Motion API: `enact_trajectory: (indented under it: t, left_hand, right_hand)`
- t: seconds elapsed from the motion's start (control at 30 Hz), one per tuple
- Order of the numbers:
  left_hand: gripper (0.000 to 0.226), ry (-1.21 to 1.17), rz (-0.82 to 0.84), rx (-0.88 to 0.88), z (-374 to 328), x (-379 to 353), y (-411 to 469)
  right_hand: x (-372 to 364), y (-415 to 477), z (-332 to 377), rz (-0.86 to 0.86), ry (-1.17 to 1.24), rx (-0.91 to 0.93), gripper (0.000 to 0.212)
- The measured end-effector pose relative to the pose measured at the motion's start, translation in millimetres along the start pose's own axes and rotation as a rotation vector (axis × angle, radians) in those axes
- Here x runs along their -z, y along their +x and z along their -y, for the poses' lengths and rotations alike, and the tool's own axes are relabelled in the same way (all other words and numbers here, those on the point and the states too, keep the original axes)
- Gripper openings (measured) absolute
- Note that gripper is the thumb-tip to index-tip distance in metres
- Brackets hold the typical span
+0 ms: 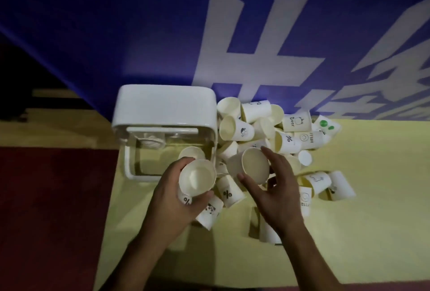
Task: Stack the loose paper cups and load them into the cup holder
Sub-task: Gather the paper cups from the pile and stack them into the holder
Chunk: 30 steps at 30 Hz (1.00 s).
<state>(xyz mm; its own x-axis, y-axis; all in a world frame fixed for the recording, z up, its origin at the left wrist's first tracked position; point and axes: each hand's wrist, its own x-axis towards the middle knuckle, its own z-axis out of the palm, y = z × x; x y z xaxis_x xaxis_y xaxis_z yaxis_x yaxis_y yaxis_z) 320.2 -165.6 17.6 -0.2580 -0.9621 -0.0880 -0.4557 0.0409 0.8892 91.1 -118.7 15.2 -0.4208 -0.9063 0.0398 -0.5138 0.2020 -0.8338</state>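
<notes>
The blue wall [116, 34] with big white signs fills the back. In front of it is the yellow desk [349, 232]. The white cup holder [162, 104] stands on the desk at the left. It has a round-cornered top and a see-through front. A cup mouth shows at its near right corner.

Just to the right of the holder is the heap of loose paper cups [235, 127]. They are pale cream and lie tipped every which way. Some have little black marks, like "%", "HELLO" and "Bear". More cups lie near the right arm.

Both arms reach in from the bottom. The left hand [169, 197] is wrapped around the held cup [197, 180], just in front of the holder. Its mouth faces up, and a "%" shows on its side. I cannot tell if more cups sit inside it.

The right hand [279, 193] is spread wide over the heap. Its thumb and first finger sit at each side of the tipped cup [253, 165]. The picture is blurry, so I cannot tell if they squeeze it. The two hands are near each other but apart.
</notes>
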Motion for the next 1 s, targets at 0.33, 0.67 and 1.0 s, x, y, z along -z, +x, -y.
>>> enact_trajectory:
  t: [0.33,0.67,1.0]
  left_hand:
    - [0.069,0.027,-0.125,0.013,50,67,-20]
    - [0.071,0.010,-0.150,0.063,66,85,-27]
    - [0.068,0.014,-0.079,0.031,47,69,8]
  right_hand:
    - [-89,2,41,0.151,-0.023,0.097,0.067]
    - [-139,18,14,0.259,-0.256,0.089,0.070]
    - [-133,15,12,0.178,-0.157,-0.022,0.046]
